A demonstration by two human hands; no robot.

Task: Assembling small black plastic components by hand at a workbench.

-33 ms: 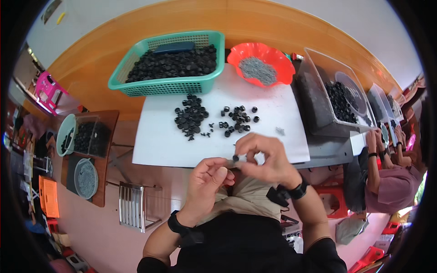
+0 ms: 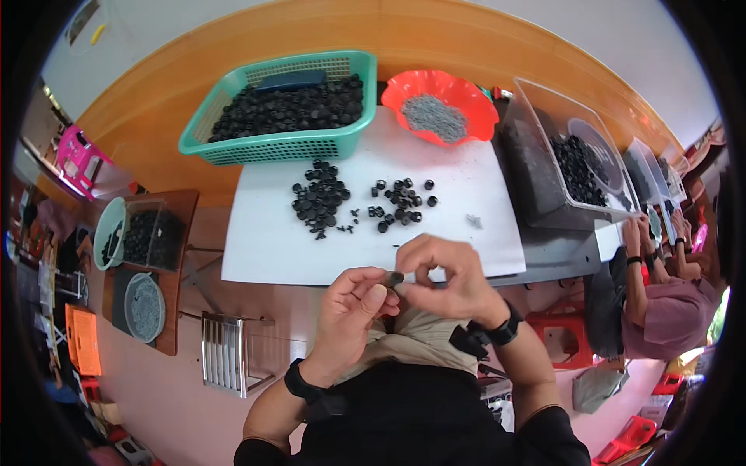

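Over the near edge of the white tabletop, my left hand [image 2: 351, 304] pinches a small dark round part [image 2: 395, 277] between thumb and fingers. My right hand [image 2: 447, 278] meets it from the right, thumb and forefinger curled in a pinch at the part's edge; what those fingertips hold is too small to make out. Beyond my hands lie a pile of flat black caps [image 2: 320, 196] on the left and a looser group of black knobs [image 2: 402, 203] on the right. A few tiny black pieces [image 2: 347, 227] are scattered between the two.
At the back stand a green basket [image 2: 280, 149] of black parts and a red scalloped bowl [image 2: 480, 116] of grey pieces. To the right is a clear bin [image 2: 536, 198]; on the left, a brown side table [image 2: 172, 311] holds containers. Another person's arm [image 2: 636, 283] shows far right.
The view has shifted slightly. My right fingers have moved a little, and the dark part shows more plainly between the hands. The piles on the table look the same.
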